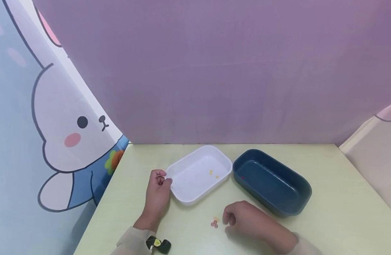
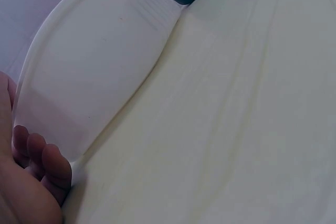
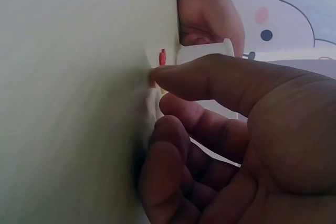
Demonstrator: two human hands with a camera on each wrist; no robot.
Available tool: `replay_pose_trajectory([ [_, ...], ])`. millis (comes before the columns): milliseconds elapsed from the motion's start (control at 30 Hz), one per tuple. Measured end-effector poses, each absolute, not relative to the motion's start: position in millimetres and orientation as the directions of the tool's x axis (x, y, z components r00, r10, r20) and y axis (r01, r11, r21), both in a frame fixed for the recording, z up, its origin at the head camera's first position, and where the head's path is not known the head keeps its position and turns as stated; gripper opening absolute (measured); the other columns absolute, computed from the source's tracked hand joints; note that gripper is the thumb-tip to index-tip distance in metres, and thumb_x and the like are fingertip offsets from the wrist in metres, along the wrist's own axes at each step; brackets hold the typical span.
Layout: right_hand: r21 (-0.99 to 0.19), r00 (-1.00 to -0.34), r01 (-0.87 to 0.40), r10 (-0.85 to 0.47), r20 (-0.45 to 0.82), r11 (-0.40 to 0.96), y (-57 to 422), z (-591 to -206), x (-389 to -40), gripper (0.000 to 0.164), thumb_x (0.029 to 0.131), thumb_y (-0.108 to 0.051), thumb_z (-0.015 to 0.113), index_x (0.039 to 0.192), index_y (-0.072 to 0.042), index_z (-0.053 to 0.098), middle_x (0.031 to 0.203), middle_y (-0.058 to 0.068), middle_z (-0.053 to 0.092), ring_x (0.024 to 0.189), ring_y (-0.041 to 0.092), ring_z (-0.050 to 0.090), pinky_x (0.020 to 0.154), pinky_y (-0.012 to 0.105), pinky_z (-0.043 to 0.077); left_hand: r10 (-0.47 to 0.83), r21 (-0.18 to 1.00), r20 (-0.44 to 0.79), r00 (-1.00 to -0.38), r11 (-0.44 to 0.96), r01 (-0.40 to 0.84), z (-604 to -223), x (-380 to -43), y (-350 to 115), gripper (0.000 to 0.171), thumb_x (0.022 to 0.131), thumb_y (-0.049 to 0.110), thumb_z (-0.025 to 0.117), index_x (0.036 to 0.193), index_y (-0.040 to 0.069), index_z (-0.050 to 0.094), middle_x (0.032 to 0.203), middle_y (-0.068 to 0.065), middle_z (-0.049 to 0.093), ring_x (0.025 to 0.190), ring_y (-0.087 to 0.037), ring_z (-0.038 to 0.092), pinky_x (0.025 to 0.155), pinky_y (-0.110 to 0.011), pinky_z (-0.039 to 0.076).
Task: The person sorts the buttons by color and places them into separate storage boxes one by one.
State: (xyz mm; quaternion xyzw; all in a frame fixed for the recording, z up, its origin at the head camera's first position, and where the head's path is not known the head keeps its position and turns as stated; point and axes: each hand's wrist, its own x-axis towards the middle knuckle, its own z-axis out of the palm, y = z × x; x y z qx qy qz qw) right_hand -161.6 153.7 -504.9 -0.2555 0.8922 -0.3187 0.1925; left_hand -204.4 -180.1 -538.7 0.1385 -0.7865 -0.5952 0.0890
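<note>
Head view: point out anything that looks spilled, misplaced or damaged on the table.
Small reddish and yellow pieces lie loose on the table beside the right hand. They look slightly out of place, since the white tray already holds yellow bits. No damage stands out.

Left fingers curled, right fingers loosely bent

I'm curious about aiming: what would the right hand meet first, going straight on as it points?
Probably the small reddish and yellow pieces just ahead of the right hand, though how near is hard to judge.
</note>
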Motion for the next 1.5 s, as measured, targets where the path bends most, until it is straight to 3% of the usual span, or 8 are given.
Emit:
replay_pose_trajectory([
  [467,-0.688,-0.781,-0.378,-0.613,-0.122,0.619,150,-511,-159,0.03,0.086,-0.001,0.084,0.084,-0.029,0.076,0.082,-0.018,0.062,0.08,-0.002,0.055,0.075,0.026,0.05,-0.321,0.957,-0.031,-0.947,0.264,-0.121,-537,-201,-183,0.026,0.108,0.017,0.061,0.131,0.015,0.05,0.101,-0.005,0.048,0.092,-0.023,0.051,0.076,-0.028,0.047],
  [700,-0.692,-0.786,-0.372,-0.606,-0.12,0.619,147,-513,-158,0.034,0.083,0.008,0.077,0.083,-0.027,0.075,0.083,-0.016,0.062,0.08,-0.002,0.053,0.075,0.024,0.049,-0.321,0.961,-0.014,-0.947,0.258,-0.102,-535,-199,-183,0.026,0.108,0.015,0.062,0.131,0.014,0.05,0.099,-0.005,0.048,0.092,-0.022,0.051,0.077,-0.027,0.047],
  [1500,-0.63,-0.809,-0.373,-0.571,-0.138,0.681,146,-520,-158,0.029,0.079,-0.004,0.083,0.079,-0.03,0.069,0.082,-0.017,0.061,0.079,0.0,0.054,0.074,0.026,0.05,-0.327,0.959,-0.013,-0.945,0.264,-0.104,-536,-198,-182,0.024,0.109,0.014,0.061,0.13,0.013,0.049,0.099,-0.005,0.048,0.092,-0.022,0.051,0.076,-0.026,0.047],
])
